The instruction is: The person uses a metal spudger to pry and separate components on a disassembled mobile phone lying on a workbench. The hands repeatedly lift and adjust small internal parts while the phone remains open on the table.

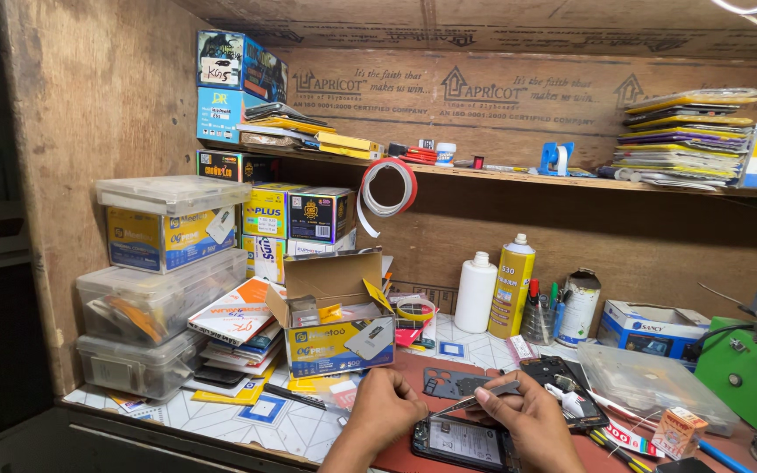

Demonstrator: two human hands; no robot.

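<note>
**Desk:** What are the hands on?

**Me:** From my feed: an opened phone [463, 441] lies flat at the bottom edge of the view, on the reddish mat [413, 363], between both hands. My left hand [385, 409] is curled into a loose fist at the phone's left edge, touching it; the fingers are tucked under, so I cannot tell whether anything is pinched in them. My right hand [532, 419] is closed around a pair of thin metal tweezers [460, 404], tips angled left and down to the phone's upper left corner.

**Desk:** Anything just past the phone?

**Me:** A dark grey plate with cut-outs [450, 382] lies flat on the mat just beyond the hands. To the right of it, a second dark phone body [562, 385], with a small white part resting on it.

**Desk:** Surroundings?

**Me:** Open cardboard box [336, 317] left of centre, behind the mat. Stacked clear plastic boxes [146, 302] against the left wall. White bottle [476, 292] and yellow spray can [510, 286] upright side by side at the back. Clear plastic tray [650, 378] to the right, green machine [746, 372] at the far right edge. Roll of red-edged tape [387, 187] hangs from the shelf [519, 177] above.
</note>
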